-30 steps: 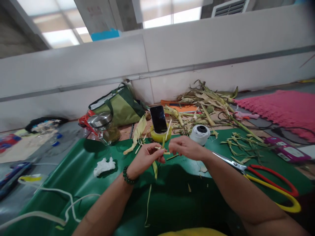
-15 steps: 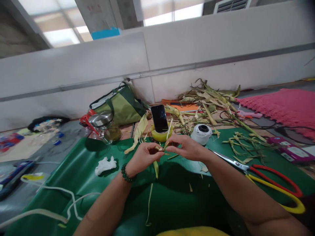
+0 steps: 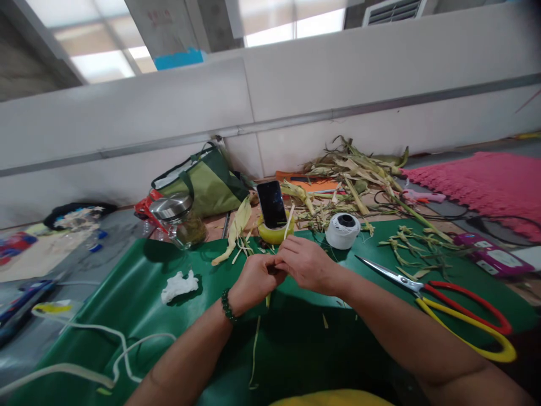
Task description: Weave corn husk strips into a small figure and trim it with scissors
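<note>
Over the green mat [image 3: 203, 349] my two hands meet, fingers pinched together. My left hand [image 3: 254, 283], with a bead bracelet [image 3: 228, 305] on its wrist, is closed on a corn husk strip [image 3: 267, 300]; only its tip shows below the fingers. Fingers of my right hand [image 3: 307, 266] close over the same spot and hide most of the strip. Just beyond them, a phone [image 3: 271, 206] leans in a yellow tape roll [image 3: 273, 232]. A pale husk piece [image 3: 239, 225] lies to their left, and a white spool [image 3: 342, 231] stands to the right.
Scissors [image 3: 416, 286] with red and yellow handles lie beside my right forearm. White fluff [image 3: 180, 287] and a glass jar [image 3: 186, 228] are on the left, before a green bag [image 3: 211, 183]. Dried husks [image 3: 350, 169] pile up at the back right. A white cord [image 3: 120, 335] loops at the lower left.
My hands have drawn closer together, the right now overlapping the left's fingertips. The husk strip that showed between them is mostly covered. The view has shifted slightly.
</note>
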`<act>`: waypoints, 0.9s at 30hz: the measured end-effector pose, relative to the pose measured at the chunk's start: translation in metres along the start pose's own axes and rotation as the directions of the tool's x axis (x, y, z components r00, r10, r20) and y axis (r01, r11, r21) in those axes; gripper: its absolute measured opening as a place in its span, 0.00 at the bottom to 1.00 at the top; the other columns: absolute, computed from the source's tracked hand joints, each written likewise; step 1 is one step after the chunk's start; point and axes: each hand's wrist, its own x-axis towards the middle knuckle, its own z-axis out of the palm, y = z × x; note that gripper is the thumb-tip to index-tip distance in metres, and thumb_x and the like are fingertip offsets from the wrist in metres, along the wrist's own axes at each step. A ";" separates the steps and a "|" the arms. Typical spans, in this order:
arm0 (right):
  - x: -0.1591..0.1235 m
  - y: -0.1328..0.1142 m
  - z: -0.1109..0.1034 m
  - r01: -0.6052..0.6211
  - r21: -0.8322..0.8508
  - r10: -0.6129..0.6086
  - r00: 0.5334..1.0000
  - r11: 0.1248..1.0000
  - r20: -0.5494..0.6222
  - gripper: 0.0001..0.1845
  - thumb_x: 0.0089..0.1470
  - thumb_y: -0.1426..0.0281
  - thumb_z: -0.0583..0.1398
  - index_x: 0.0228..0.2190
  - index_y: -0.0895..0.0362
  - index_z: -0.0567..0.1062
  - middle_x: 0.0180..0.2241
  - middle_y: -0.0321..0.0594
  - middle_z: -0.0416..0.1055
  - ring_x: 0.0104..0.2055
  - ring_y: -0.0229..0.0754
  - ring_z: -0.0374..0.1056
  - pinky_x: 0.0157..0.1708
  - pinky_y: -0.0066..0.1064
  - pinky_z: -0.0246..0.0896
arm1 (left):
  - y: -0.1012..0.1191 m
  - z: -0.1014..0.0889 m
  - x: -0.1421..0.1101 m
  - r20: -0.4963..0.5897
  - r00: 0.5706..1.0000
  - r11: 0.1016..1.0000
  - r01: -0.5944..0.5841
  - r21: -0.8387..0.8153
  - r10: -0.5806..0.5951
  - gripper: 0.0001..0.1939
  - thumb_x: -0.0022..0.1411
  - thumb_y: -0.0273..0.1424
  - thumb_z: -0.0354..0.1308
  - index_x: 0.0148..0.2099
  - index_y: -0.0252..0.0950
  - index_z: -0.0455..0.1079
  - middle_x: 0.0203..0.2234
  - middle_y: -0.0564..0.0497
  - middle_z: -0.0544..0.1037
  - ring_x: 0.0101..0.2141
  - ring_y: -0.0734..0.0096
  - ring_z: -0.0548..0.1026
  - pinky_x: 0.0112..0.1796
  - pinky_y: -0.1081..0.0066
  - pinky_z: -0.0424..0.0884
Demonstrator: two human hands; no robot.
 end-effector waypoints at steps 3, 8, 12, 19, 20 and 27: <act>0.001 -0.003 0.001 0.003 0.054 -0.001 0.999 0.999 -0.044 0.12 0.61 0.74 0.51 0.26 0.60 0.69 0.26 0.42 0.66 0.30 0.41 0.58 0.31 0.31 0.56 | 0.001 0.003 -0.001 -0.040 0.999 0.999 0.025 -0.025 -0.026 0.09 0.47 0.24 0.53 0.17 0.31 0.64 0.14 0.58 0.60 0.19 0.81 0.58 0.22 0.79 0.54; 0.001 0.000 0.002 -0.084 0.199 0.116 0.981 0.976 -0.156 0.10 0.60 0.74 0.53 0.27 0.58 0.68 0.27 0.40 0.66 0.31 0.40 0.59 0.31 0.30 0.56 | 0.004 0.002 0.000 0.065 0.995 0.949 0.088 -0.302 -0.071 0.07 0.49 0.28 0.56 0.22 0.31 0.71 0.17 0.54 0.71 0.21 0.76 0.67 0.26 0.76 0.64; 0.001 0.007 -0.001 -0.134 0.322 0.180 0.976 0.937 -0.119 0.09 0.60 0.72 0.54 0.27 0.57 0.67 0.27 0.38 0.65 0.31 0.39 0.60 0.31 0.29 0.56 | 0.005 -0.003 0.001 0.176 0.978 0.856 0.187 -0.483 -0.114 0.13 0.51 0.37 0.61 0.28 0.31 0.75 0.21 0.50 0.76 0.25 0.71 0.74 0.31 0.72 0.71; 0.000 0.010 -0.010 -0.159 0.489 0.167 0.986 0.858 0.028 0.11 0.61 0.70 0.52 0.27 0.57 0.67 0.26 0.37 0.64 0.29 0.36 0.60 0.31 0.27 0.56 | 0.003 -0.004 0.000 0.259 0.953 0.820 0.270 -0.505 -0.155 0.16 0.49 0.42 0.64 0.28 0.30 0.77 0.21 0.49 0.79 0.26 0.68 0.76 0.34 0.69 0.73; 0.001 0.008 -0.009 -0.153 0.493 0.159 0.987 0.856 0.031 0.11 0.61 0.70 0.52 0.27 0.58 0.67 0.26 0.37 0.65 0.29 0.36 0.60 0.31 0.27 0.56 | 0.003 -0.002 0.000 0.271 0.951 0.830 0.271 -0.488 -0.151 0.15 0.48 0.40 0.65 0.28 0.31 0.77 0.21 0.49 0.79 0.26 0.68 0.76 0.34 0.69 0.73; 0.002 0.011 -0.011 -0.210 0.536 0.289 0.955 0.818 -0.066 0.10 0.60 0.66 0.53 0.29 0.58 0.70 0.28 0.38 0.68 0.32 0.37 0.63 0.33 0.27 0.58 | 0.003 -0.002 0.001 0.170 0.971 0.853 0.229 -0.470 -0.167 0.15 0.48 0.40 0.66 0.27 0.31 0.75 0.20 0.50 0.78 0.23 0.71 0.75 0.30 0.72 0.72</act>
